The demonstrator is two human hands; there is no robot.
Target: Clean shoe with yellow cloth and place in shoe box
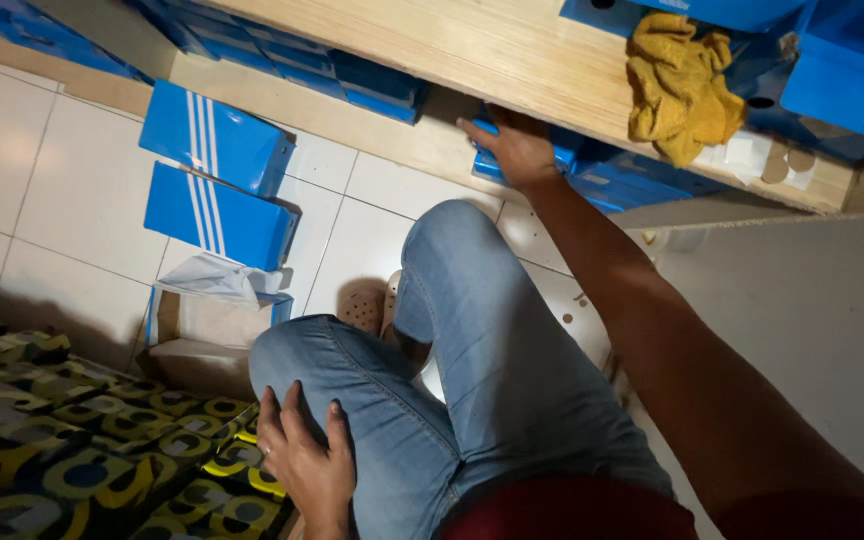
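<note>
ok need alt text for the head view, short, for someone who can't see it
Looking down, a seated person in jeans reaches the right hand to blue boxes under a wooden shelf, while the left hand rests on the knee. Two more blue striped boxes lie on the white tiled floor.
</note>
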